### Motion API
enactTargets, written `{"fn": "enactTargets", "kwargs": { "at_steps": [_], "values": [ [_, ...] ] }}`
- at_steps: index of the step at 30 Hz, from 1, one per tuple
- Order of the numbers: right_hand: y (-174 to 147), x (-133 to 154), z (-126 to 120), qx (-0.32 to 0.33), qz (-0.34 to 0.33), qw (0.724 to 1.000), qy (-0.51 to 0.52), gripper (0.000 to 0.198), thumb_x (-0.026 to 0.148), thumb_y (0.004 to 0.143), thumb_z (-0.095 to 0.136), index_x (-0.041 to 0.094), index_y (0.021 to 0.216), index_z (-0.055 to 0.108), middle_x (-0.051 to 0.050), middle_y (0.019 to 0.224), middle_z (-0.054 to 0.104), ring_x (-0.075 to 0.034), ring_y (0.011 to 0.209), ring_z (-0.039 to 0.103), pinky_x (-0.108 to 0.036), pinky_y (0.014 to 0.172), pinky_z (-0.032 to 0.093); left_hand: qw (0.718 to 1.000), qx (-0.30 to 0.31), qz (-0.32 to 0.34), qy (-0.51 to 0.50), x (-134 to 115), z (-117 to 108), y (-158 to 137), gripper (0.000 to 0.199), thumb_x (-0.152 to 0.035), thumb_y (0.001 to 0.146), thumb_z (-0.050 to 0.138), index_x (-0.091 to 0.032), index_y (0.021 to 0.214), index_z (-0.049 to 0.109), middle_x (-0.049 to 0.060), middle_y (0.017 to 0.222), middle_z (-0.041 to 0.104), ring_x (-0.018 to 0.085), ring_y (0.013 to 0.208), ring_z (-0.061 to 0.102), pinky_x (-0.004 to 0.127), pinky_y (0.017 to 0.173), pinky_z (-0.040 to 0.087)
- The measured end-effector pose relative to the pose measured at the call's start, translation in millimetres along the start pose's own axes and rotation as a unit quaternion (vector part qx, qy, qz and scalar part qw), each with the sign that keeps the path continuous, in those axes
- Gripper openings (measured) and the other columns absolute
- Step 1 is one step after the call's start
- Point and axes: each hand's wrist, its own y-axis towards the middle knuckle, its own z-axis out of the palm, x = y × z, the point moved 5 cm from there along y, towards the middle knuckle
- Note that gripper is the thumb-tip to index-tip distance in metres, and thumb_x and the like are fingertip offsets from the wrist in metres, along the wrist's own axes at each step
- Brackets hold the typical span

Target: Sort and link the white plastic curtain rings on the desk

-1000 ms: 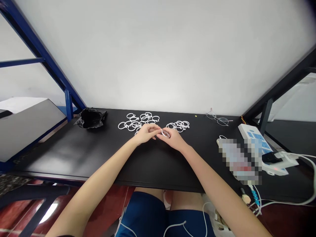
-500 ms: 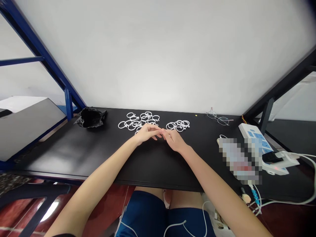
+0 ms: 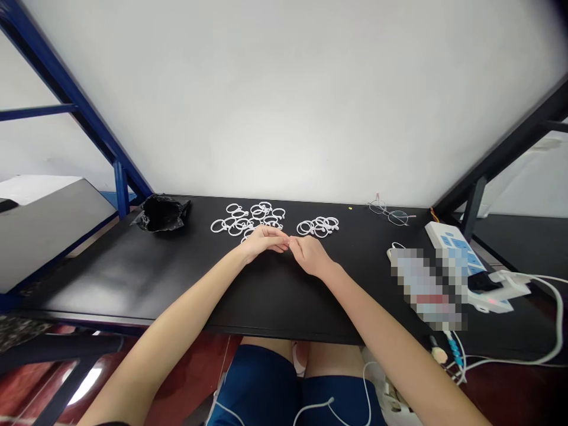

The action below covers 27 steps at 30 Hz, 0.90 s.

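My left hand (image 3: 263,241) and my right hand (image 3: 309,254) meet fingertip to fingertip above the black table. Both are closed in a pinch; whatever lies between the fingers is too small or hidden to make out. Just behind my left hand lies a loose pile of white rings (image 3: 242,223), each with a small knob, and my fingers cover part of it. A smaller cluster of white rings (image 3: 320,227) sits beyond my right hand, apart from it.
On the left of the table (image 3: 146,284) stands an open black plastic bag (image 3: 162,214). To the right are eyeglasses (image 3: 390,213), a blurred-out phone (image 3: 426,290) on a cable, and a white power strip (image 3: 457,245) with plugs. Blue metal bars (image 3: 95,127) frame the left side.
My right hand's fingers have curled in more, and its fingertips have shifted slightly against those of my left hand. The view has moved a little; the rings stay in place.
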Motion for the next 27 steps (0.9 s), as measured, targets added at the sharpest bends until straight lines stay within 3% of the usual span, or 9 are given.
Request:
{"fn": "enactTargets", "kwargs": {
  "at_steps": [9, 14, 16, 19, 21, 23, 25, 27],
  "values": [
    [-0.1, -1.7, -0.3, -0.015, -0.002, 0.999, 0.038, 0.038, 0.029, 0.095, 0.031, 0.019, 0.062, 0.046, 0.001, 0.053, 0.046, -0.011, 0.049, 0.038, -0.026, 0.055, 0.026, 1.0, 0.002, 0.005, 0.006, -0.8, 2.2, 0.6, 0.026, -0.036, 0.069, 0.078, -0.014, 0.083, 0.074, 0.008, 0.08, 0.073, 0.016, 0.076, 0.068, 0.028, 0.073, 0.055],
    [2.8, -8.7, -1.3, -0.07, 0.006, 0.984, 0.164, 0.043, 0.036, 0.094, 0.03, 0.02, 0.057, 0.043, 0.001, 0.051, 0.044, -0.012, 0.05, 0.041, -0.027, 0.054, 0.03, 1.0, -0.013, 0.01, 0.022, -4.2, 1.7, 0.9, 0.033, -0.044, 0.072, 0.074, -0.015, 0.088, 0.073, 0.009, 0.086, 0.073, 0.018, 0.081, 0.067, 0.027, 0.069, 0.054],
    [6.9, -18.2, -2.0, -0.098, 0.055, 0.957, 0.269, 0.045, 0.041, 0.093, 0.029, 0.02, 0.057, 0.045, 0.002, 0.046, 0.04, -0.012, 0.045, 0.037, -0.026, 0.049, 0.029, 0.999, -0.038, 0.01, 0.019, -5.2, -3.3, 1.6, 0.035, -0.047, 0.072, 0.073, -0.016, 0.089, 0.073, 0.009, 0.09, 0.073, 0.016, 0.079, 0.067, 0.025, 0.066, 0.053],
    [11.9, -35.9, -1.5, -0.112, 0.163, 0.867, 0.457, 0.041, 0.044, 0.088, 0.029, 0.021, 0.06, 0.048, 0.005, 0.04, 0.031, -0.01, 0.034, 0.022, -0.025, 0.038, 0.02, 0.997, -0.073, 0.014, 0.007, -6.9, -11.5, 2.8, 0.036, -0.048, 0.071, 0.074, -0.016, 0.087, 0.073, 0.009, 0.091, 0.072, 0.014, 0.074, 0.065, 0.023, 0.061, 0.052],
    [14.2, -41.6, -5.2, -0.116, 0.181, 0.804, 0.554, 0.04, 0.047, 0.086, 0.029, 0.021, 0.061, 0.047, 0.007, 0.041, 0.028, -0.009, 0.033, 0.018, -0.023, 0.036, 0.019, 0.997, -0.081, 0.016, 0.003, -8.1, -14.4, 3.4, 0.036, -0.048, 0.071, 0.074, -0.015, 0.087, 0.073, 0.008, 0.09, 0.071, 0.013, 0.071, 0.064, 0.022, 0.061, 0.052],
    [14.6, -45.2, -11.1, -0.126, 0.185, 0.763, 0.607, 0.042, 0.05, 0.085, 0.028, 0.021, 0.06, 0.046, 0.007, 0.042, 0.026, -0.008, 0.033, 0.018, -0.022, 0.036, 0.02, 0.997, -0.082, 0.014, 0.003, -9.0, -15.1, 3.2, 0.036, -0.048, 0.072, 0.073, -0.015, 0.086, 0.073, 0.008, 0.089, 0.071, 0.012, 0.07, 0.063, 0.022, 0.061, 0.052],
    [13.3, -48.8, -17.0, -0.148, 0.197, 0.752, 0.612, 0.042, 0.05, 0.084, 0.029, 0.021, 0.06, 0.046, 0.008, 0.042, 0.024, -0.008, 0.034, 0.017, -0.022, 0.035, 0.02, 0.997, -0.082, 0.011, 0.007, -9.7, -14.8, 2.5, 0.035, -0.048, 0.072, 0.073, -0.016, 0.086, 0.073, 0.008, 0.089, 0.071, 0.012, 0.07, 0.063, 0.022, 0.061, 0.052],
    [10.9, -53.1, -23.0, -0.188, 0.214, 0.769, 0.573, 0.039, 0.049, 0.084, 0.033, 0.021, 0.061, 0.047, 0.009, 0.043, 0.023, -0.007, 0.034, 0.015, -0.022, 0.035, 0.018, 0.997, -0.079, 0.01, 0.011, -10.5, -14.4, 1.6, 0.035, -0.048, 0.073, 0.072, -0.016, 0.086, 0.073, 0.008, 0.089, 0.071, 0.012, 0.07, 0.063, 0.022, 0.061, 0.051]
  ]
}}
